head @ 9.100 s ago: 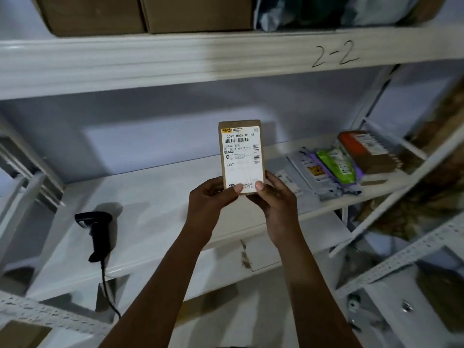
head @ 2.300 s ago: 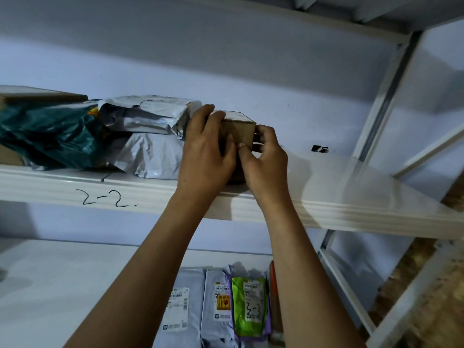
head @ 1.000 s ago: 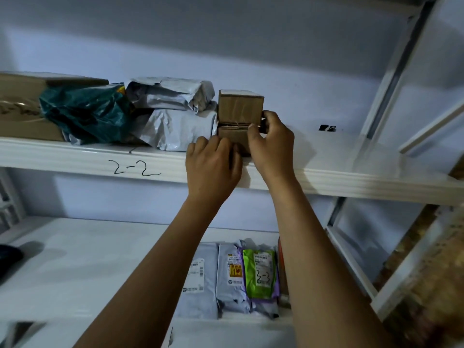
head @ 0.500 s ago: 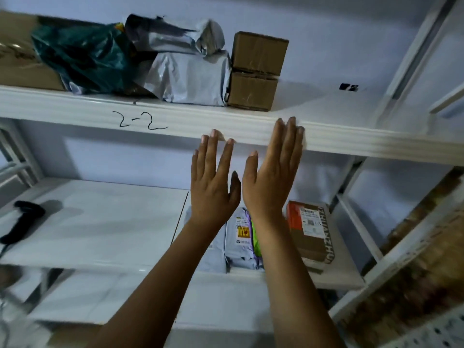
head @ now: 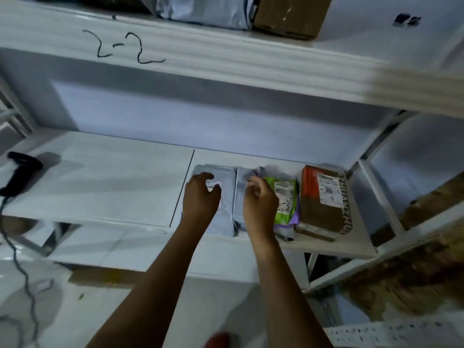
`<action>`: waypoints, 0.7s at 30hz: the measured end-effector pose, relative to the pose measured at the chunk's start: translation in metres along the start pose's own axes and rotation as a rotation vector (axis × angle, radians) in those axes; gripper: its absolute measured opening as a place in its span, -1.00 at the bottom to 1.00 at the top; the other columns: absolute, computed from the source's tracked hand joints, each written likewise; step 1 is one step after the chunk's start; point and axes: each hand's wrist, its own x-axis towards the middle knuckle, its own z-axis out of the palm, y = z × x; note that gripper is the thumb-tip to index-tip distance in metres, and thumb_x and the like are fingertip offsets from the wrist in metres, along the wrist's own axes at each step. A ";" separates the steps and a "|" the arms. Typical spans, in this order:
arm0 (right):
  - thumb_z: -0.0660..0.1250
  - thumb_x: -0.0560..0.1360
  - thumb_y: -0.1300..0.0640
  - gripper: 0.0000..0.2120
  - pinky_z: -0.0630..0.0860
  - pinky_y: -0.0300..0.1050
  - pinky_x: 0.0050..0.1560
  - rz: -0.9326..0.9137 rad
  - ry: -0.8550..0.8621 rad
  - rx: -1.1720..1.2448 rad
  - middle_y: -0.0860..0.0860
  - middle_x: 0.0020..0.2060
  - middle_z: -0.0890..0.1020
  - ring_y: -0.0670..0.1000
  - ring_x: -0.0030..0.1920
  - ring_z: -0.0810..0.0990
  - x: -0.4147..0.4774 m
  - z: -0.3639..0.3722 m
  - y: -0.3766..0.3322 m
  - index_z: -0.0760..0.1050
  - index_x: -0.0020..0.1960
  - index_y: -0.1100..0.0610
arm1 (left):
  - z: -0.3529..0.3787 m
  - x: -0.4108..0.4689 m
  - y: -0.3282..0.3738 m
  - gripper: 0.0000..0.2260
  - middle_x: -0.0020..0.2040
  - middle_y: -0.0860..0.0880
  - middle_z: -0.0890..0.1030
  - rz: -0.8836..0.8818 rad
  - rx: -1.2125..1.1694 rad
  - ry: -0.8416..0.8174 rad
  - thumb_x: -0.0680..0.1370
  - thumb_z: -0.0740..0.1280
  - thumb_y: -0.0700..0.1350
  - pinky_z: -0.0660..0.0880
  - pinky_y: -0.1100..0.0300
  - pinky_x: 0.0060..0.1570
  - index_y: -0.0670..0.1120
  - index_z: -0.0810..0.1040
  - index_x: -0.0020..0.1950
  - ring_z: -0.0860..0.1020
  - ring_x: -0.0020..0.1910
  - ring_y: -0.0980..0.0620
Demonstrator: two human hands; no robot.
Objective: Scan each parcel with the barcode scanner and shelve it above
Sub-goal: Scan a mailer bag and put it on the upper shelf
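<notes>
Plainly flat grey parcel (head: 227, 214), white label (head: 214, 184)

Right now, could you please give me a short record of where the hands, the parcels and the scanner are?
left hand: over the left grey mailer, at its label; grip unclear
right hand: over the second grey mailer, fingers curled; grip unclear
other parcels: green mailer, then brown box with orange tape, further right on the lower shelf
scanner: lying at the lower shelf's left end, untouched
upper shelf marked 2-2: cardboard box beside a grey bag
</notes>
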 end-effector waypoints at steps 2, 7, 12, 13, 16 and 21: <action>0.16 0.43 0.11 -0.77 0.23 -0.13 -0.24 0.130 -0.124 -0.103 0.12 -0.21 0.62 0.13 -0.15 0.56 0.000 0.015 0.016 0.54 -0.13 0.19 | 0.006 0.005 -0.022 -0.67 0.26 -0.25 0.64 -0.119 0.015 -0.054 0.54 0.42 -0.25 0.39 0.24 0.08 -0.23 0.61 0.31 0.60 0.24 -0.21; 0.23 0.54 0.14 -0.80 0.32 -0.10 -0.09 0.410 -0.419 -0.259 0.17 -0.02 0.61 0.18 0.07 0.60 0.001 0.053 0.058 0.55 0.04 0.22 | 0.028 0.018 -0.079 -0.49 0.33 -0.27 0.57 -0.384 0.131 -0.217 0.51 0.49 -0.09 0.48 0.02 0.22 -0.24 0.47 0.41 0.53 0.32 -0.29; 0.25 0.56 0.17 -0.72 0.29 -0.14 -0.06 0.535 -0.426 -0.312 0.28 0.17 0.62 0.26 0.22 0.58 0.001 0.076 0.087 0.55 0.15 0.34 | 0.044 0.030 -0.119 -0.39 0.29 -0.32 0.52 -0.438 0.290 -0.227 0.46 0.53 -0.09 0.42 -0.09 0.27 -0.24 0.38 0.41 0.48 0.29 -0.35; 0.26 0.54 0.18 -0.75 0.32 -0.12 -0.07 0.549 -0.395 -0.309 0.29 0.12 0.64 0.27 0.18 0.60 0.001 0.079 0.091 0.54 0.09 0.34 | 0.045 0.032 -0.125 -0.38 0.28 -0.31 0.52 -0.447 0.309 -0.222 0.44 0.53 -0.13 0.42 -0.09 0.27 -0.24 0.36 0.42 0.48 0.29 -0.35; 0.26 0.52 0.18 -0.68 0.49 -0.03 0.02 0.616 -0.320 -0.308 0.30 0.15 0.63 0.30 0.18 0.60 -0.001 0.086 0.100 0.52 0.17 0.37 | 0.045 0.037 -0.140 -0.33 0.30 -0.28 0.51 -0.486 0.336 -0.251 0.42 0.54 -0.14 0.43 -0.10 0.29 -0.19 0.33 0.46 0.49 0.30 -0.34; 0.32 0.56 0.22 -0.69 0.69 0.13 -0.06 0.807 -0.237 0.011 0.18 0.24 0.49 0.20 0.11 0.58 -0.011 0.094 0.100 0.30 0.23 0.20 | 0.044 0.041 -0.151 -0.39 0.27 -0.24 0.49 -0.525 0.282 -0.353 0.43 0.58 -0.14 0.53 -0.04 0.14 -0.19 0.40 0.39 0.57 0.21 -0.30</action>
